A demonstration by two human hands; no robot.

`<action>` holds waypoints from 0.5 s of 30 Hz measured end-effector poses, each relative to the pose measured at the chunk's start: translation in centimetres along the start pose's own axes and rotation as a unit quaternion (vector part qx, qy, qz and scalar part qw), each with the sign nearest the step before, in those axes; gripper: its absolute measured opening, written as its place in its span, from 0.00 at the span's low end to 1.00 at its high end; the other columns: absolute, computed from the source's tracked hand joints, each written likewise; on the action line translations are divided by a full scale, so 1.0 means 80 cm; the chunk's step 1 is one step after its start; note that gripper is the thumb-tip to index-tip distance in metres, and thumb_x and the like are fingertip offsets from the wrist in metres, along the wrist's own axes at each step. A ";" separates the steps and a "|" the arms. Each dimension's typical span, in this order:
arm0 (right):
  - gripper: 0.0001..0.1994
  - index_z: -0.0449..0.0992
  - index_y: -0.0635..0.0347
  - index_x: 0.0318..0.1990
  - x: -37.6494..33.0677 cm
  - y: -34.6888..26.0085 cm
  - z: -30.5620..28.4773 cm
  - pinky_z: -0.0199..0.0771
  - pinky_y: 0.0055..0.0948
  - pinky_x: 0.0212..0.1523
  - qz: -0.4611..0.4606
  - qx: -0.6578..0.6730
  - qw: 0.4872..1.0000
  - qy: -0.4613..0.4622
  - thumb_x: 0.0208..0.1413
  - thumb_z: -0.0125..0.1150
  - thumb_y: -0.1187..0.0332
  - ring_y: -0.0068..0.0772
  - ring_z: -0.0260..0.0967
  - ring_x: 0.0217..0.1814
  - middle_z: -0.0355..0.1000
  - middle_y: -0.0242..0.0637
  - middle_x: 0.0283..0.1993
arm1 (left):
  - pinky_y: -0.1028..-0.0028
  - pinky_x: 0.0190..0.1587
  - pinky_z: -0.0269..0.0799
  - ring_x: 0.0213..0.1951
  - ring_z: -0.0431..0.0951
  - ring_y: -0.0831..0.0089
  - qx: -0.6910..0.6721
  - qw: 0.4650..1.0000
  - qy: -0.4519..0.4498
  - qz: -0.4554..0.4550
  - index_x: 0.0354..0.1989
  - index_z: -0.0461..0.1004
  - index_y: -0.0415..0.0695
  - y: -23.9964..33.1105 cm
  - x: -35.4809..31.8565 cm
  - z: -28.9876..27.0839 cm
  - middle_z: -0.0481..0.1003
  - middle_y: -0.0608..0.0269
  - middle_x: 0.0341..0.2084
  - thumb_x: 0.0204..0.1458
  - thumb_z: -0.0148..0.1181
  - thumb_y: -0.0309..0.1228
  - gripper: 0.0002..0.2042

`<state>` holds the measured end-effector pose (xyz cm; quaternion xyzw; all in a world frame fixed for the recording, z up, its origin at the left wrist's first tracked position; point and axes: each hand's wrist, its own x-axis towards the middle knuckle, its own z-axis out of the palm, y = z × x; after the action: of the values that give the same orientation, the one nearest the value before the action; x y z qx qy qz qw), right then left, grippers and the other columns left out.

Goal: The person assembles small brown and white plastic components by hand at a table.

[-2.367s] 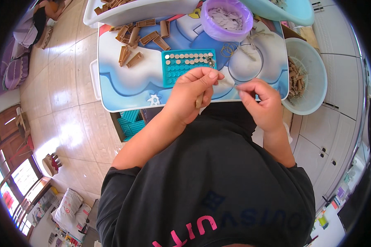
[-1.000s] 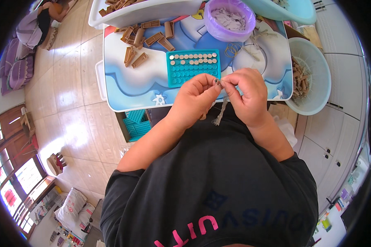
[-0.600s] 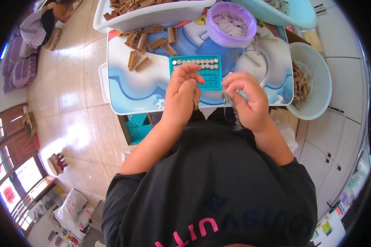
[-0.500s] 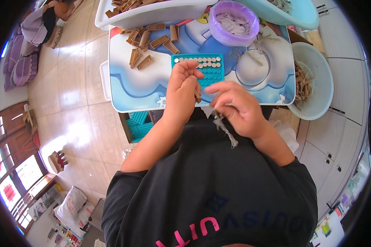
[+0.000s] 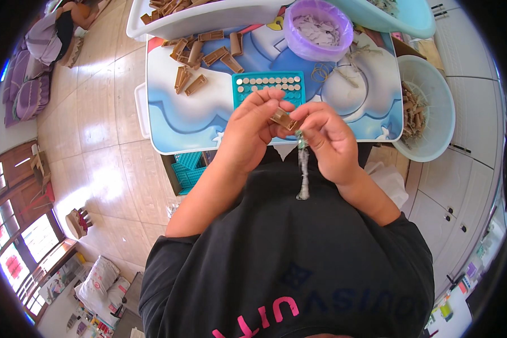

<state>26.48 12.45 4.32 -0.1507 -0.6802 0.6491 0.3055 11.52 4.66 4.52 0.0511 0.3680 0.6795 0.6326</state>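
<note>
My left hand (image 5: 248, 127) is closed around a small hollow brown plastic casing (image 5: 283, 118), held over the table's near edge. Its open side faces up toward me. At the casing's right end are the pinched fingers of my right hand (image 5: 333, 143). A thin bundle of greyish strands (image 5: 303, 174), greenish at its top, dangles from that pinch in front of my black shirt. Just beyond the hands lies a teal tray (image 5: 236, 100) with round pits. Whitish discs (image 5: 271, 80) fill its far rows, and my fingers cover part of its near side.
Loose brown casings (image 5: 194, 54) lie at the table's far left, below a white bin (image 5: 208, 18) of more casings. A purple-lined tub (image 5: 292, 42) holds grey-white pieces. Rubber bands (image 5: 320, 73) and loose strands (image 5: 349, 79) lie nearby. Right of the table stands a pale bucket (image 5: 442, 121) of brown pieces.
The brown casing has come up and turned into plain view in my left hand. My right hand has moved in to meet its end, and the strand bundle now hangs straight down.
</note>
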 end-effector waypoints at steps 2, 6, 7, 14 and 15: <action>0.02 0.67 0.63 0.35 -0.004 0.008 0.000 0.63 0.19 0.39 0.050 0.110 0.992 0.043 0.56 0.53 0.75 0.20 0.63 0.38 0.67 0.35 0.43 | 0.76 0.36 0.69 0.33 0.74 0.74 0.017 1.000 -0.004 0.023 0.46 0.63 0.39 -0.009 -0.004 -0.002 0.72 0.59 0.37 0.57 0.48 0.27 0.10; 0.02 0.68 0.63 0.36 -0.004 0.012 0.002 0.61 0.18 0.38 0.070 0.128 0.988 0.056 0.58 0.51 0.74 0.16 0.60 0.37 0.67 0.34 0.43 | 0.74 0.40 0.70 0.36 0.75 0.72 -0.014 0.998 0.005 0.060 0.46 0.65 0.39 -0.016 -0.002 -0.002 0.73 0.58 0.39 0.54 0.55 0.29 0.13; 0.02 0.68 0.63 0.35 -0.004 0.013 0.002 0.62 0.18 0.38 0.058 0.105 0.991 0.053 0.57 0.52 0.75 0.17 0.60 0.37 0.67 0.34 0.43 | 0.74 0.40 0.70 0.36 0.75 0.72 -0.014 0.998 0.006 0.059 0.46 0.65 0.39 -0.018 -0.001 -0.006 0.73 0.58 0.39 0.54 0.55 0.29 0.13; 0.02 0.68 0.64 0.33 0.003 0.012 0.000 0.63 0.22 0.43 -0.009 -0.084 0.996 -0.005 0.56 0.53 0.76 0.23 0.62 0.41 0.66 0.37 0.42 | 0.74 0.42 0.71 0.38 0.75 0.73 -0.081 0.996 0.041 -0.010 0.46 0.67 0.40 -0.017 0.003 -0.012 0.74 0.60 0.39 0.56 0.53 0.31 0.12; 0.02 0.69 0.64 0.32 0.005 0.012 -0.001 0.62 0.21 0.42 -0.032 -0.117 0.993 -0.011 0.54 0.55 0.77 0.23 0.62 0.40 0.66 0.37 0.41 | 0.74 0.42 0.71 0.37 0.75 0.74 -0.061 0.997 0.054 -0.002 0.47 0.68 0.40 -0.014 0.002 -0.008 0.74 0.60 0.38 0.56 0.53 0.32 0.13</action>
<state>26.03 12.88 3.49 -0.1564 -0.7593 0.5563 0.2993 12.09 4.45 3.35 -0.0254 0.3597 0.7013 0.6149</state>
